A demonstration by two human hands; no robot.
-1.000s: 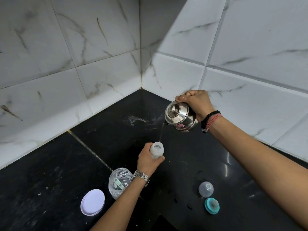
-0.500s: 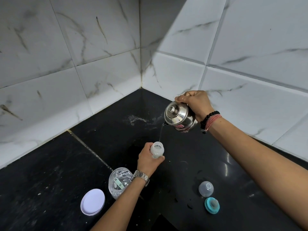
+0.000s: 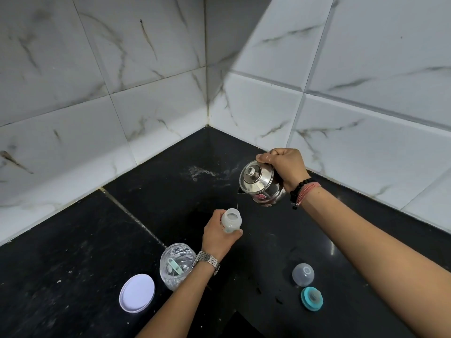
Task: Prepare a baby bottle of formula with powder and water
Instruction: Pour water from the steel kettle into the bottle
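Home kitchen corner, black countertop [image 3: 73, 264], marble-look wall tiles [image 3: 146, 57]

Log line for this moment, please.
left hand grips bottle | right hand tilts kettle | cap, teal collar off

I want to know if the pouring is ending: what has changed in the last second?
The stream from the steel kettle has thinned to a last short trickle above the baby bottle. The right hand keeps gripping the kettle, tilted about as before; the left hand still holds the bottle. Jar, lid, cap and teal ring stayed put.
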